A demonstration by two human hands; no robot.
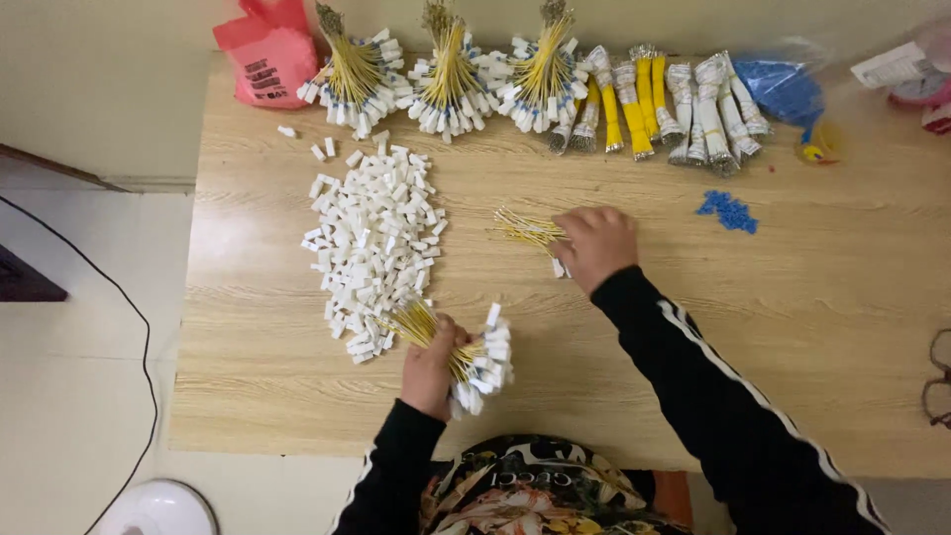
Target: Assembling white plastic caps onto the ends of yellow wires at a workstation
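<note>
Red bag (269, 54) sits at table's (812, 327) far-left corner.

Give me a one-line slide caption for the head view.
Left hand grips a bundle of yellow wires with white connectors; right hand rests on loose wires on the wooden table.

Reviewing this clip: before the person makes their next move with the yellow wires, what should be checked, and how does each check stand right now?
1. Left hand grips the bundle of yellow wires with white plugs: ok, fingers closed around it.
2. Right hand is on the small loose wires: ok, touching them; how many it holds, cannot tell.
3. Pile of white plugs lies beside the left hand: ok.
4. Finished bundles lie along the far edge of the table, apart from both hands: ok.
5. Small blue pieces lie apart from the right hand: ok.
</note>
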